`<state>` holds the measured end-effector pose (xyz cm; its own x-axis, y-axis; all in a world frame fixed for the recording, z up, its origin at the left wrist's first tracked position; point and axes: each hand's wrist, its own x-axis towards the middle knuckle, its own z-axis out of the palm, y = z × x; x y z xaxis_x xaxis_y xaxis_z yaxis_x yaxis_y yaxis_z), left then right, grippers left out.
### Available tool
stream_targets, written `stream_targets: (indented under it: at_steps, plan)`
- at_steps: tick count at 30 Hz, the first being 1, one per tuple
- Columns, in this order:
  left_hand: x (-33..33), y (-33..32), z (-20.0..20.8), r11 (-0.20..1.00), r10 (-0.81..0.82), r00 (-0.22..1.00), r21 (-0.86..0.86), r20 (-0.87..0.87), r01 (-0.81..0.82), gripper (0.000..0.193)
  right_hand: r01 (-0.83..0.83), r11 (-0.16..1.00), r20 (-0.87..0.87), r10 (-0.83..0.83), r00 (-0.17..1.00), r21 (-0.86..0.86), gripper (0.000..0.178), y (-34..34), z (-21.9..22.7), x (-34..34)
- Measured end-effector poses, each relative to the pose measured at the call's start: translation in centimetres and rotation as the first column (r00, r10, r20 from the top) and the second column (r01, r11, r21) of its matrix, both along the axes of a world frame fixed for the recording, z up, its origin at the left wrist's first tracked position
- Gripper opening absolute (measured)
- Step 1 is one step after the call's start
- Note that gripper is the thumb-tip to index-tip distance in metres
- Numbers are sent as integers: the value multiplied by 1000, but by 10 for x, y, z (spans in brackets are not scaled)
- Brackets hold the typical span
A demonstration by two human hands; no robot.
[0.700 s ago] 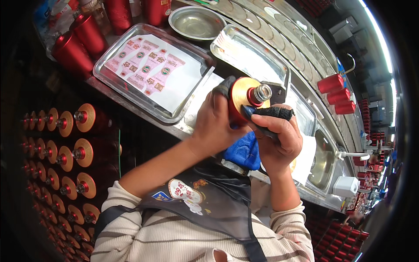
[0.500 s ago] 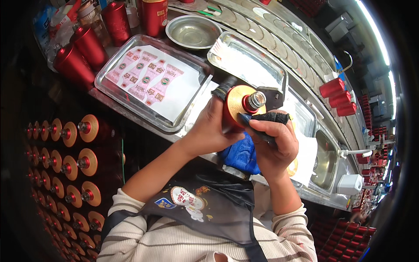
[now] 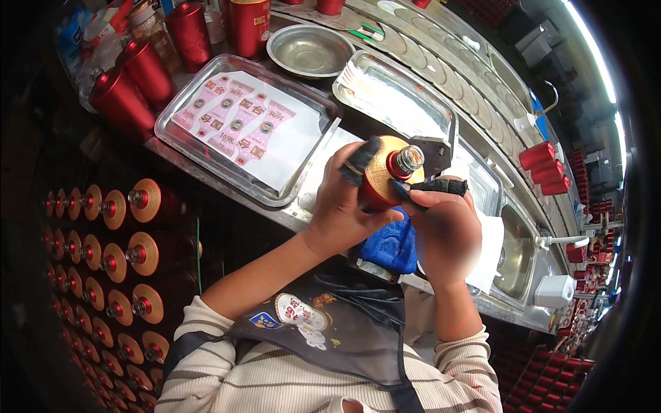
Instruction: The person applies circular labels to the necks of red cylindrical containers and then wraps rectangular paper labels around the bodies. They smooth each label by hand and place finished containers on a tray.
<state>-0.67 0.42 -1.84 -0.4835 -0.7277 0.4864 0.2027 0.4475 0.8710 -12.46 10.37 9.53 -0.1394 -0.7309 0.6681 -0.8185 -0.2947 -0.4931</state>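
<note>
A red bottle (image 3: 375, 196) with a gold shoulder and a clear glass mouth is tilted in front of me, its neck pointing up and right. My left hand (image 3: 344, 199) is wrapped around its body, with a black cover on one finger. Against the near right side of the gold shoulder sits my right hand (image 3: 444, 230), closed, partly blurred in the picture. A black cover wraps one of its fingers, and a dark tip shows at the bottle; what the fingers hold there I cannot make out. Behind the neck stands a dark metal bracket (image 3: 435, 157).
A metal tray (image 3: 165, 131) holds pink-printed label sheets. Beyond are a round metal basin (image 3: 310, 51), a second tray (image 3: 399, 89) and a conveyor (image 3: 475, 103) carrying red cups (image 3: 540, 162). A blue cloth (image 3: 389, 244) lies below the bottle. Several gold-shouldered bottles (image 3: 141, 255) are stacked at left.
On the conveyor, the red cups and a green item have shifted to the right. Both hands stay on the bottle, which has moved only slightly right along with the whole view.
</note>
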Motion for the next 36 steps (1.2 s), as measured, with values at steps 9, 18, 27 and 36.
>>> stream_targets:
  at_steps: [9,18,27,36]
  plan:
    - [-1,-5,-2,974,154,986,-159,-62,-163,101,-311,948,-149,318,936,69,36,0,5,28]
    - [-8,-6,16,939,189,977,-273,-95,-208,93,-145,989,-79,147,986,32,35,5,9,1]
    - [11,-28,26,996,3,998,-93,69,4,98,36,972,525,-157,837,232,19,-16,4,-25]
    - [32,-79,51,754,-600,794,401,97,521,116,-29,964,475,-104,874,265,18,-73,3,-58]
